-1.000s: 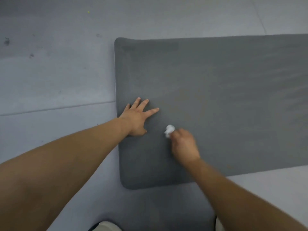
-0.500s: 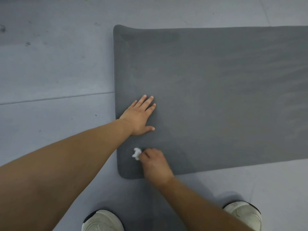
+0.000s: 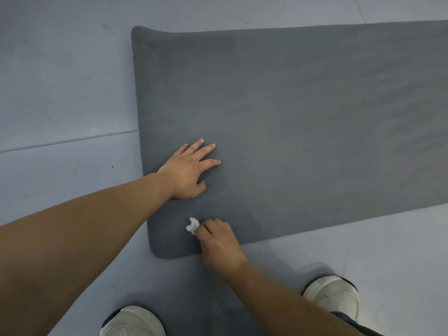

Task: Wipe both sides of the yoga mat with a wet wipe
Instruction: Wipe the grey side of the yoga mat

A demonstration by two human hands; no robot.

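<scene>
Pale grey floor (image 3: 60, 93) fills the view from the head camera, which looks down at a person's two bare arms. One thin seam line crosses the floor and meets the left edge of a dark grey yoga mat (image 3: 303, 112). That mat lies flat on the floor, with one short end and two rounded corners in view; its length runs off the right side of the frame.

On the mat, close to its short end, the left hand (image 3: 188, 172) rests palm down with its fingers straight and spread, grasping nothing. Nearer the person, close to the mat's near corner, the right hand (image 3: 218, 241) has its fingers curled around a small crumpled white wet wipe (image 3: 192, 225). This wipe sticks out past the fingertips and sits against the mat's surface. Both hands are near each other but do not touch. That right hand looks slightly blurred.

Off the mat, on the floor just beyond its near long edge, two off-white shoes show: the left shoe (image 3: 132, 321) and the right shoe (image 3: 334, 297), the latter partly cut by the right forearm.
</scene>
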